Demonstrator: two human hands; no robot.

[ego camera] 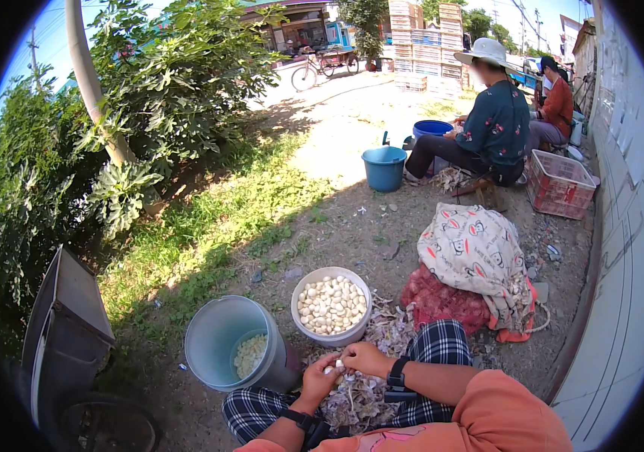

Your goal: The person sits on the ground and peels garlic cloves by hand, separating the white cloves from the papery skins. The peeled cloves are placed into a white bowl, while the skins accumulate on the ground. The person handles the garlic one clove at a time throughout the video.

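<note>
My left hand [319,379] and my right hand [366,360] meet above my lap, fingertips close together on pale garlic cloves [339,365]. Purplish-white garlic skins [358,400] are heaped below, between my plaid-trousered knees. Just beyond my hands stands a white bucket [294,322] full of smooth, peeled garlic cloves [332,305]. To its left, a larger grey-blue bucket [200,344] leans slightly and holds a shallow layer of small cloves [251,355]. A red mesh sack [440,299], apparently of garlic bulbs, lies at the right, partly under a printed cloth [471,243].
A person in a wide hat [497,124] sits ahead by a blue bucket [384,168]; another person in orange [558,104] sits behind. A red-and-white plastic crate [562,183] stands near the right wall [626,237]. A metal cart [68,322] is at the left, below leafy bushes.
</note>
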